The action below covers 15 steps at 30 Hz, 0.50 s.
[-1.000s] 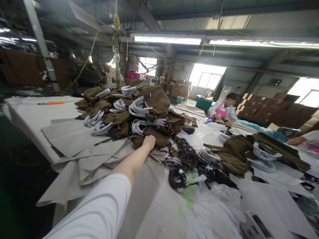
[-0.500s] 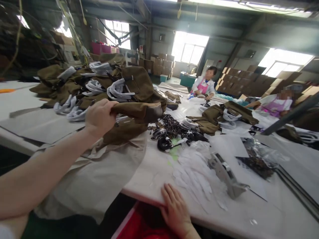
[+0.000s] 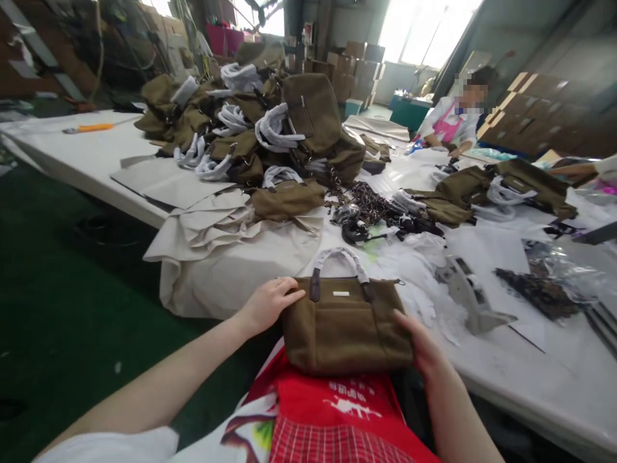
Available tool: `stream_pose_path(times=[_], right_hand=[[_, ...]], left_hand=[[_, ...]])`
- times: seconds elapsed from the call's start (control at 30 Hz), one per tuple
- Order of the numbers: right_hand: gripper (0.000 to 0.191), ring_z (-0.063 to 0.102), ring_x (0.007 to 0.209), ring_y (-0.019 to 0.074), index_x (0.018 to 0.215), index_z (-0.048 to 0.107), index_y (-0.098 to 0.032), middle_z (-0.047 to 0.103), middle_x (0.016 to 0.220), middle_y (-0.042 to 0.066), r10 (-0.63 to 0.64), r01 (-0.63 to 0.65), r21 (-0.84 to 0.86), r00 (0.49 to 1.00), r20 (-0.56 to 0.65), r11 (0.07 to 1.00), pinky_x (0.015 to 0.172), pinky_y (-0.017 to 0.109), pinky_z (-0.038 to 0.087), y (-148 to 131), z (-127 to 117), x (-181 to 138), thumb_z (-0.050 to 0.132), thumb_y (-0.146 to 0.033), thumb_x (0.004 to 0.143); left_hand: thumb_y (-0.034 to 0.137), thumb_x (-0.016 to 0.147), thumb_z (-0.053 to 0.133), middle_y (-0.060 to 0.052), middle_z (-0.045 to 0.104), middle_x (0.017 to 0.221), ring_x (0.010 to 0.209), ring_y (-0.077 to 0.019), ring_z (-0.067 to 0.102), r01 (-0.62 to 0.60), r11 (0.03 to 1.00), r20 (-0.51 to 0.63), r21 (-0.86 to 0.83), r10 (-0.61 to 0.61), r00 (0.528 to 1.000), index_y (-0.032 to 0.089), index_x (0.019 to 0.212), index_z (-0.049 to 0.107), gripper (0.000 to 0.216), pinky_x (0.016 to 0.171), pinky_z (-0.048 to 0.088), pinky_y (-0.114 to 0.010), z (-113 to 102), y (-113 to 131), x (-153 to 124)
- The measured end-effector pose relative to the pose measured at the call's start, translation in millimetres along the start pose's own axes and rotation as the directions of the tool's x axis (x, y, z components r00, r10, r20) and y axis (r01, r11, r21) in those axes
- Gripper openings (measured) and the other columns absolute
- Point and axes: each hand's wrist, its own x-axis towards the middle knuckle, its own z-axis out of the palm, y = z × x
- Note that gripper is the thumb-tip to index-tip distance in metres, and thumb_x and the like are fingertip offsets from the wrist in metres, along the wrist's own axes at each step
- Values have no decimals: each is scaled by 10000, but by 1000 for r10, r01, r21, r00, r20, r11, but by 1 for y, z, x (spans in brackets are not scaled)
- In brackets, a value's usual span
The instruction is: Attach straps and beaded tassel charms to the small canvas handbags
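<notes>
An olive-brown handbag (image 3: pixel 344 328) is held upright at the table's front edge, just above my red apron (image 3: pixel 357 402). My left hand (image 3: pixel 272 302) grips its upper left corner, thumb toward the front. At the other end my right hand (image 3: pixel 419 341) holds the right side, most of its fingers hidden behind the bag. The two handles (image 3: pixel 344 257) stand up, wrapped in white paper-like covering with dark tabs at their bases. A small pale label shows on the front panel.
A heap of similar bags (image 3: pixel 308 116) lies at the back left. Black straps and metal hardware (image 3: pixel 366 202) are piled mid-table. A grey tape dispenser (image 3: pixel 472 296) stands right, among white sheets. An orange-handled cutter (image 3: pixel 89 128) lies far left. A co-worker (image 3: pixel 448 122) is across the table.
My left hand has come back from the heap with a bag, now in front of my body. My right hand has left the table edge and taken the bag's right side. The view has shifted.
</notes>
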Motion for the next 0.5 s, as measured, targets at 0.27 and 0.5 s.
stream_pose_path(times=[0.27, 0.5], right_hand=[[619, 646, 1099, 315, 1192, 618, -188, 706, 1181, 108, -203, 166, -241, 969, -139, 956, 913, 425, 538, 66, -4, -7, 777, -483, 671], [702, 662, 1070, 327, 1198, 590, -200, 724, 1130, 89, -248, 2, -585, 907, -341, 811, 912, 415, 530, 111, -31, -13, 638, -682, 690]], left_hand=[[118, 910, 423, -164, 539, 1297, 1247, -251, 498, 401, 884, -387, -242, -467, 795, 112, 1283, 514, 385, 1107, 421, -438, 54, 4, -27], [236, 942, 471, -134, 558, 1305, 1247, -246, 522, 363, 909, -361, -203, -414, 835, 178, 1307, 467, 369, 1078, 462, -440, 72, 14, -46]])
